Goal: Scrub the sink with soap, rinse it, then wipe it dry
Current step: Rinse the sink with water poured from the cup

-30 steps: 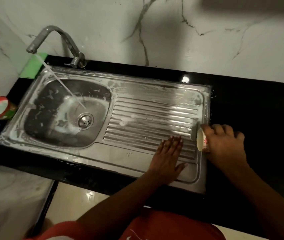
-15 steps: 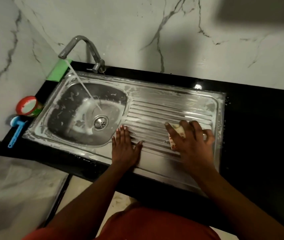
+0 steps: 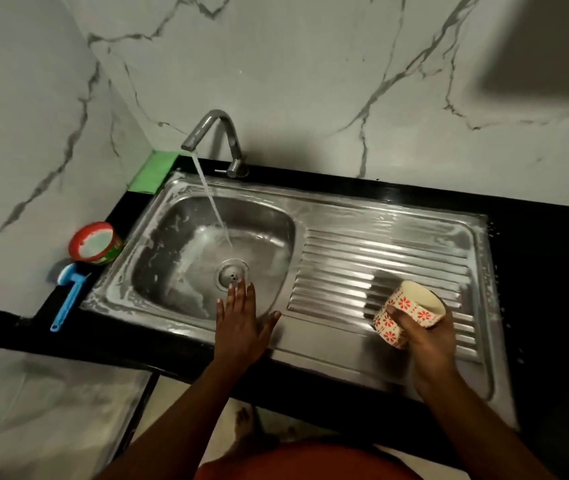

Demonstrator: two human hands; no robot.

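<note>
**Holding a cup [image 3: 408, 315] over a soapy sink [image 3: 362, 204]**

Steel sink set in the black tabletop [image 3: 539, 271], with soap film on its rim and basin [image 3: 175, 247]. The tap [image 3: 222, 133] at its back edge pours water [image 3: 211, 202] into the basin.

- **Left hand [image 3: 241, 329]:** flat with fingers straight, at the basin's front edge.
- **Right hand [image 3: 430, 341]:** grips the red-flowered cup, tilted over the drainboard [image 3: 380, 254].
- **Left of the sink:** green pad [image 3: 153, 171], red tub [image 3: 96, 242], blue brush [image 3: 68, 299].

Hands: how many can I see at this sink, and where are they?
2. The left hand lies flat over the near basin edge of the sink, reaching toward the drain. The right hand holds a flowered cup above the ribbed drainboard. None seems hidden.
</note>
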